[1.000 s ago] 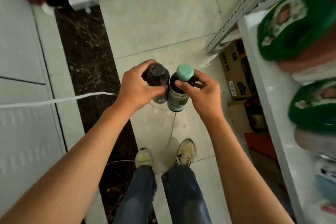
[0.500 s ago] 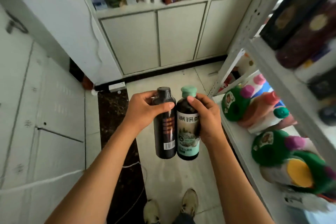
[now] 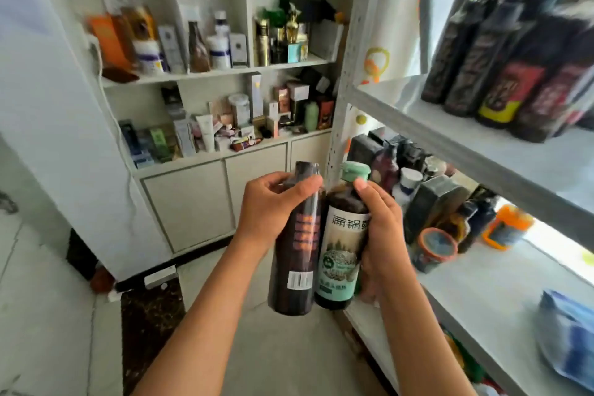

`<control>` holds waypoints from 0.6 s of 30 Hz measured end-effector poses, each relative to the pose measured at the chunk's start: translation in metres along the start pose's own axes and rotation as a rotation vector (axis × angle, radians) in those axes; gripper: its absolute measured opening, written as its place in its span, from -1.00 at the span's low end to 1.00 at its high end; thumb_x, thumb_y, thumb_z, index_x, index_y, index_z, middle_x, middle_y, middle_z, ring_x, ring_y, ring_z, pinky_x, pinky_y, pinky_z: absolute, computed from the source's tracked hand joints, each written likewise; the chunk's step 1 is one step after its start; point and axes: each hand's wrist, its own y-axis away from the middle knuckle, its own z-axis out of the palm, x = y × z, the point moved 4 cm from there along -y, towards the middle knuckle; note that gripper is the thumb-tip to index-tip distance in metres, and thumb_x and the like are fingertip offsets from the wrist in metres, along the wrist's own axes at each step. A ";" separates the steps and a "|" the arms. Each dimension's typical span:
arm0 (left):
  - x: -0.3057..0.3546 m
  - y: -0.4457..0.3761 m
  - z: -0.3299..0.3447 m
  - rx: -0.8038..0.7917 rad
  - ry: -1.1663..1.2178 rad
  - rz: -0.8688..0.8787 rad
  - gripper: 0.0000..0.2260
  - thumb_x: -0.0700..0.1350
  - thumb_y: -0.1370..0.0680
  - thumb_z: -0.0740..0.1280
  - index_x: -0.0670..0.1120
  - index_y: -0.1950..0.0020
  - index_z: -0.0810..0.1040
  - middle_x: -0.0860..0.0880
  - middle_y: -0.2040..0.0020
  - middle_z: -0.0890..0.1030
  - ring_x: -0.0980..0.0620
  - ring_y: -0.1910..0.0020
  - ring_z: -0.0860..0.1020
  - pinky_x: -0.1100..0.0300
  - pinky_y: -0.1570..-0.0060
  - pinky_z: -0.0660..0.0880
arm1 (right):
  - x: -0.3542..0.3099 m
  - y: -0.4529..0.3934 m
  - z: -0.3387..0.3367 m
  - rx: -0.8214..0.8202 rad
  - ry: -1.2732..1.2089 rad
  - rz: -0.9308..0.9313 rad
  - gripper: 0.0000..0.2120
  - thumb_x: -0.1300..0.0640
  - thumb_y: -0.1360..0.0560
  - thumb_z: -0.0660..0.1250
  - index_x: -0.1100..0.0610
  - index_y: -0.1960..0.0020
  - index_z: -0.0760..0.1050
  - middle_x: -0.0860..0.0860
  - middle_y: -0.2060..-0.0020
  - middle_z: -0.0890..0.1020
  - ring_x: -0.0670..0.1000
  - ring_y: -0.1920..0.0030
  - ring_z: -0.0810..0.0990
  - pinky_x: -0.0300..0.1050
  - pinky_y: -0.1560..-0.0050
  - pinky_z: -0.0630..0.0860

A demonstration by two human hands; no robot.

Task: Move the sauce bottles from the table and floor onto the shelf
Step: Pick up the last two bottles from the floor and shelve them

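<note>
A: Since a second ago the view has swung up from the floor and the shoes to the shelving, and both bottles have come up with it, now held at about the height of the middle shelf.

B: So which step is this?

A: I'd judge it the carry, nearly over. The metal shelf unit fills the right side; its middle shelf has bare board at the front, just right of the bottles.

B: And what does the next move need?

A: Swinging both right over that shelf's edge and setting them upright on the bare patch, short of the jars behind. One at a time would be safer, I think, since they touch each other.

B: What do the shelves hold?

A: The upper shelf carries a row of dark bottles with red and yellow labels, blurred. The middle one has dark boxes, a white cup, an orange-lidded tub and a jar with an orange rim. The white cabinet behind is crowded with small boxes and tubes.

B: The bottles themselves?

A: The black-capped bottle is dark throughout; the left hand has its grip wrapped round the neck. The green-capped bottle shows dark liquid above a pale label; the right hand clasps its side, thumb at the shoulder. Both caps are on.
</note>
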 end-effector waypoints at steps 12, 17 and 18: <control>0.091 -0.011 0.148 -0.396 0.216 0.030 -0.86 -0.16 -0.47 0.45 -0.16 0.00 0.65 -0.16 0.08 0.70 -0.14 0.12 0.67 -0.01 0.08 0.61 | -0.168 0.022 -0.056 0.271 0.205 -0.362 -0.78 0.10 -0.45 0.47 0.26 0.03 0.62 0.17 0.20 0.68 0.11 0.20 0.64 0.02 0.10 0.59; 0.122 -0.003 0.200 -0.457 0.267 0.068 -0.81 0.02 -0.46 0.46 -0.09 0.07 0.64 -0.10 0.17 0.69 -0.07 0.21 0.66 0.02 0.11 0.61 | -0.213 0.037 -0.089 0.404 0.278 -0.490 -0.83 0.11 -0.45 0.49 0.20 0.07 0.63 0.14 0.22 0.69 0.08 0.21 0.67 -0.02 0.16 0.61; 0.127 -0.004 0.209 -0.454 0.261 0.061 -0.68 0.14 -0.44 0.44 -0.10 0.05 0.62 -0.11 0.16 0.68 -0.07 0.19 0.66 0.01 0.08 0.60 | -0.222 0.039 -0.095 0.429 0.296 -0.508 -0.85 0.13 -0.47 0.49 0.21 0.07 0.63 0.13 0.22 0.69 0.07 0.22 0.67 -0.03 0.17 0.61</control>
